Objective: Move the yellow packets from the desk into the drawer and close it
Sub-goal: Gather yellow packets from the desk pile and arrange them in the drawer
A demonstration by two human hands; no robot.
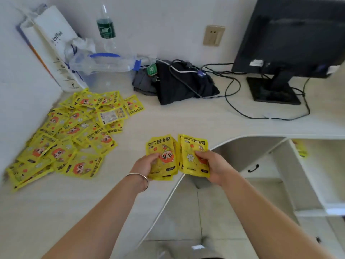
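A heap of several yellow packets (74,135) with a cartoon face lies on the white desk (186,116) at the left, near the wall. My left hand (144,164), with a silver bangle on its wrist, grips a small stack of yellow packets (162,152) above the desk's curved front edge. Beside it, my right hand (211,165) grips a second stack of packets (192,154). At the right, below the desktop, a drawer (317,159) stands open with a yellow packet (300,148) inside at its back left.
A black monitor (291,38) on its stand sits at the back right, with cables (242,101) trailing over the desk. Dark folded cloth (177,85), a clear plastic bag (104,62), a bottle (106,27) and a white paper bag (54,43) line the back wall.
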